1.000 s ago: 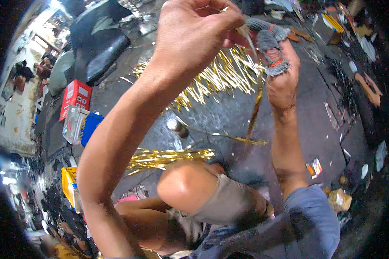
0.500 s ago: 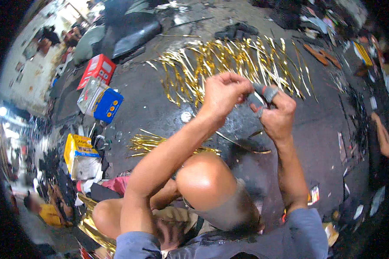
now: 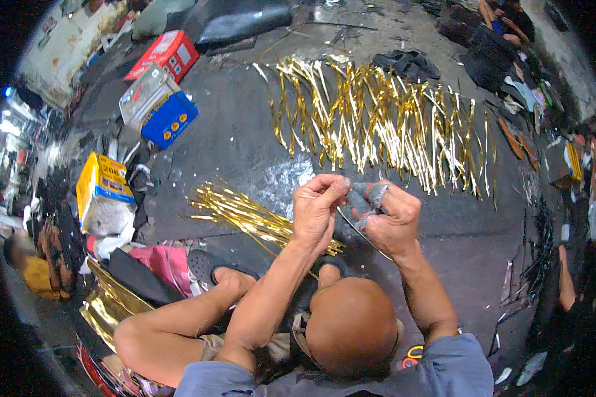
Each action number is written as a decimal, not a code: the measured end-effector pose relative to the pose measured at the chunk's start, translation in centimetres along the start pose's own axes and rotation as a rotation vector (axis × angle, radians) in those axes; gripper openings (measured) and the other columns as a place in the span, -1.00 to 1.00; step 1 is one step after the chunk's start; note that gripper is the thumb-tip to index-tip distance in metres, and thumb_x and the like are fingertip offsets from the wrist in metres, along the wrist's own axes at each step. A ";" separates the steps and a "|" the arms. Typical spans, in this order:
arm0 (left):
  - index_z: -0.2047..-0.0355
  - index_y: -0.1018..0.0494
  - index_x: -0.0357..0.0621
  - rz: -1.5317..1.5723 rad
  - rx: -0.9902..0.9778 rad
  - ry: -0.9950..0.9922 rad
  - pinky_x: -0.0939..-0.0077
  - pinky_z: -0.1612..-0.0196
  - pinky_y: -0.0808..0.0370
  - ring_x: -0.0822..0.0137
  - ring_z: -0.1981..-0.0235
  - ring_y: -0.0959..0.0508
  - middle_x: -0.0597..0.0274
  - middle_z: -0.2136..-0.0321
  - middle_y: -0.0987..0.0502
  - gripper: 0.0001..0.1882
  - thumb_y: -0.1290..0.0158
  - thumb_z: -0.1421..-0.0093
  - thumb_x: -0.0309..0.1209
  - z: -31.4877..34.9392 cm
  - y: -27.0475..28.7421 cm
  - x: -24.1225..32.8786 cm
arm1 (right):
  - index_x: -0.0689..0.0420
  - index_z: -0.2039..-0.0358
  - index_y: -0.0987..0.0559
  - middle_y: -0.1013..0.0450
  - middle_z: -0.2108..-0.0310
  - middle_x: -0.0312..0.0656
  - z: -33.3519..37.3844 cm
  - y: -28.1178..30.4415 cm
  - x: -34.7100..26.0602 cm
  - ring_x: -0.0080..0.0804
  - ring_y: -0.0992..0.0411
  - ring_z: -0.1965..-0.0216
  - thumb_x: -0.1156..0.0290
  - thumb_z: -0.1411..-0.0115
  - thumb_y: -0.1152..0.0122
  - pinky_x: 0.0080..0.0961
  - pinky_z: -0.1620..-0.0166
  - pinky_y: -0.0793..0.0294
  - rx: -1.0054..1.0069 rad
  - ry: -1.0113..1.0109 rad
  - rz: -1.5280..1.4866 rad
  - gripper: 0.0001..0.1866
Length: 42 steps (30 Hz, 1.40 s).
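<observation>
My left hand (image 3: 316, 210) is closed in a pinch, thumb against fingertips, at the upper end of a thin dark strip (image 3: 359, 233). The strip hangs down to the right, under my other hand. My right hand (image 3: 396, 217) is closed close beside it, with grey wraps (image 3: 376, 194) around the thumb and a finger; what its fingers hold is hidden. Beyond both hands, a wide row of gold and white strips (image 3: 384, 122) lies spread on the dark floor mat. A bundle of narrow gold strips (image 3: 251, 218) lies beside my left hand and forearm, partly covered by them.
At left stand a red box (image 3: 165, 56), a blue-and-clear box (image 3: 169, 122) and a yellow-and-blue box (image 3: 106, 192). A gold sheet (image 3: 109, 301) and pink cloth (image 3: 160, 264) lie by my leg. Scissors with red and yellow handles (image 3: 412, 357) rest near my right elbow. Brown sandals (image 3: 518, 142) lie far right.
Both hands have come back from the edge of the spread strips to nearer my knee, still close together. The view has shifted, showing more of the gold bundle and my feet.
</observation>
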State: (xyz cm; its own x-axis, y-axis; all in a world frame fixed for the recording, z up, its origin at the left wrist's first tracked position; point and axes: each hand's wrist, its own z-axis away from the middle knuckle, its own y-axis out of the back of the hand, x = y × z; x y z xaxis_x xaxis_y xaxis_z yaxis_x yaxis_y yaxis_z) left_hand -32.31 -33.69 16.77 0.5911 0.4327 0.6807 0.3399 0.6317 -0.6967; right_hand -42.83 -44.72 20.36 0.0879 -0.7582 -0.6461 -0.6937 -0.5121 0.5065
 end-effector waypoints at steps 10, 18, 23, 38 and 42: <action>0.31 -0.52 -0.19 -0.104 0.271 -0.121 0.56 0.29 -0.48 0.43 0.37 -0.51 0.28 0.36 -0.55 -0.94 -0.17 -0.22 -0.51 -2.3 13.0 6.9 | 0.21 0.38 -0.63 -0.41 0.60 -0.17 4.0 -3.6 1.0 -0.28 -0.41 0.65 0.47 0.25 -0.43 -0.37 0.55 -0.38 -0.345 0.038 -0.128 -0.68; 0.32 -0.54 -0.23 0.091 0.543 -0.148 0.62 0.47 -0.54 0.42 0.50 -0.55 0.25 0.47 -0.54 -0.92 -0.20 -0.21 -0.50 -3.4 25.7 9.4 | 0.18 0.42 -0.66 -0.48 0.59 -0.18 9.6 -1.2 1.3 -0.27 -0.48 0.61 0.38 0.23 -0.48 -0.38 0.54 -0.43 -0.502 -0.036 -0.043 -0.70; 0.16 -0.52 -0.15 0.015 0.487 -0.097 0.60 0.24 -0.52 0.45 0.35 -0.53 0.31 0.30 -0.55 -0.84 -0.15 -0.24 -0.50 -2.8 37.6 12.1 | 0.17 0.40 -0.65 -0.48 0.58 -0.17 12.9 0.8 2.2 -0.26 -0.48 0.61 0.42 0.19 -0.40 -0.38 0.55 -0.41 -0.551 -0.112 -0.123 -0.74; -0.14 -0.41 -0.32 -1.594 1.295 -0.505 0.19 0.03 -0.44 0.03 0.13 -0.52 -0.08 0.14 -0.49 -0.17 -0.43 0.07 -0.12 -1.6 33.4 5.3 | 0.24 -0.07 -0.42 -0.50 0.32 -0.06 13.4 -13.7 15.3 -0.09 -0.49 0.32 0.36 -0.14 -0.30 -0.22 0.22 -0.50 -0.186 -0.650 0.147 -0.50; 0.01 -0.50 -0.25 -1.292 0.826 -0.554 0.27 0.04 -0.47 0.12 0.17 -0.54 0.03 0.18 -0.55 -0.51 -0.32 -0.03 -0.41 0.4 22.5 -3.9 | 0.28 -0.08 -0.41 -0.55 0.25 0.07 11.9 -21.0 17.2 0.04 -0.53 0.17 0.25 -0.19 -0.25 -0.05 0.12 -0.48 -0.259 -0.635 0.552 -0.48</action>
State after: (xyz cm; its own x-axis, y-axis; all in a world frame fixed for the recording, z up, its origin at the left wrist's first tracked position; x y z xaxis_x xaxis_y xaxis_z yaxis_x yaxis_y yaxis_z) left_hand -27.22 -20.93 -1.50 -0.1422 -0.5786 0.8031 -0.1975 0.8116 0.5498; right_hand -35.29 -42.20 -8.19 -0.6795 -0.5966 -0.4271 -0.3292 -0.2723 0.9041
